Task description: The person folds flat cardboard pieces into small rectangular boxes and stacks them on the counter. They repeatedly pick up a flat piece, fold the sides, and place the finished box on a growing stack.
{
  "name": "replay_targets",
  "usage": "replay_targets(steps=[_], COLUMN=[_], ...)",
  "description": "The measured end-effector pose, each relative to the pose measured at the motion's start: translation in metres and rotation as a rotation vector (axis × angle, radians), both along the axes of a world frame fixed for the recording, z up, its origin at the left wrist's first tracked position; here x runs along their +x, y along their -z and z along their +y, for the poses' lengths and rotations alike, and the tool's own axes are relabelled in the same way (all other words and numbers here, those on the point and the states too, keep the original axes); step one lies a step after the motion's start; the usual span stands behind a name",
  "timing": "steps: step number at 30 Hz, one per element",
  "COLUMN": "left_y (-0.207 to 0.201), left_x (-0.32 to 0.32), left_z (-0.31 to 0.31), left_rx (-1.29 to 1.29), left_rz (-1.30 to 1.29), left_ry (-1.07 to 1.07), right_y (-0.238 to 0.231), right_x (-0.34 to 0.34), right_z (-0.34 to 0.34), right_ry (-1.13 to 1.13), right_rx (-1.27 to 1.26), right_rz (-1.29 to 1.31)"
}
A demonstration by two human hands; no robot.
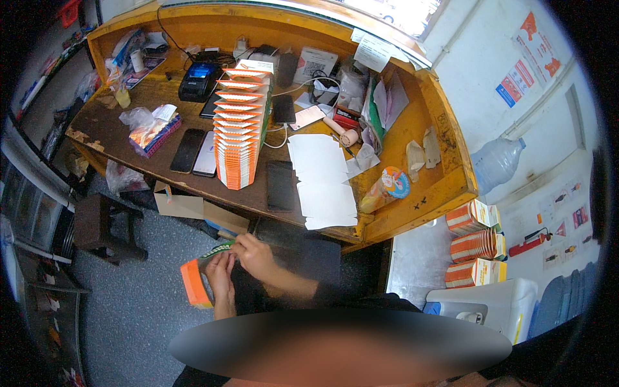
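Below the desk's front edge, I hold a folded paper carton (193, 282) with an orange panel and a green patterned edge. My left hand (220, 278) is closed on its near side, the thumb and fingers pressed against it. My right hand (255, 255) pinches the green edge at the carton's right end, just above the left hand. What lies under the right fingertips is hidden. A tall nested stack of orange and white cartons (238, 135) stands on the desk in front of me. Flat white carton blanks (322, 184) lie to its right.
The brown desk (155, 173) carries phones (279, 186), a black card terminal (198, 80) and a tissue box (155, 132). Several carton stacks (476, 246) stand at right beyond a white appliance (487, 306). A dark stool (106, 226) and an open cardboard box (180, 205) sit left.
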State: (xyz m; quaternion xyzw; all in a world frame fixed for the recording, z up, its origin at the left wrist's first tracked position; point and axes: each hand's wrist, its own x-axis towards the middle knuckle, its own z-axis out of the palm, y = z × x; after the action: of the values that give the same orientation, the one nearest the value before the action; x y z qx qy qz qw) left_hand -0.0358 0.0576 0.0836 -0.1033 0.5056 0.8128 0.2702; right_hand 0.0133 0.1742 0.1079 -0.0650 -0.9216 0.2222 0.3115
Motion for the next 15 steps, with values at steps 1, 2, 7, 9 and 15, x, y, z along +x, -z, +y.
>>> replay_targets(steps=[1,2,7,9,15], left_y=[-0.003,-0.005,0.002,0.007,-0.002], left_x=[0.000,-0.001,-0.003,-0.003,-0.001], left_z=[0.001,0.001,-0.001,-0.003,-0.002], left_rx=[-0.008,-0.013,-0.043,-0.074,0.061], left_rz=[0.007,0.010,0.060,0.068,0.134], left_ry=[0.019,0.031,0.050,0.040,-0.052], right_y=[-0.001,-0.002,-0.001,0.001,0.002], right_x=[0.000,0.000,0.000,0.002,0.006], right_z=[0.002,0.004,0.006,0.004,0.002], right_ry=[-0.008,-0.022,-0.056,-0.092,-0.134], right_rx=[-0.001,-0.010,0.029,0.052,0.072], right_rz=[0.020,0.011,0.010,-0.019,-0.088])
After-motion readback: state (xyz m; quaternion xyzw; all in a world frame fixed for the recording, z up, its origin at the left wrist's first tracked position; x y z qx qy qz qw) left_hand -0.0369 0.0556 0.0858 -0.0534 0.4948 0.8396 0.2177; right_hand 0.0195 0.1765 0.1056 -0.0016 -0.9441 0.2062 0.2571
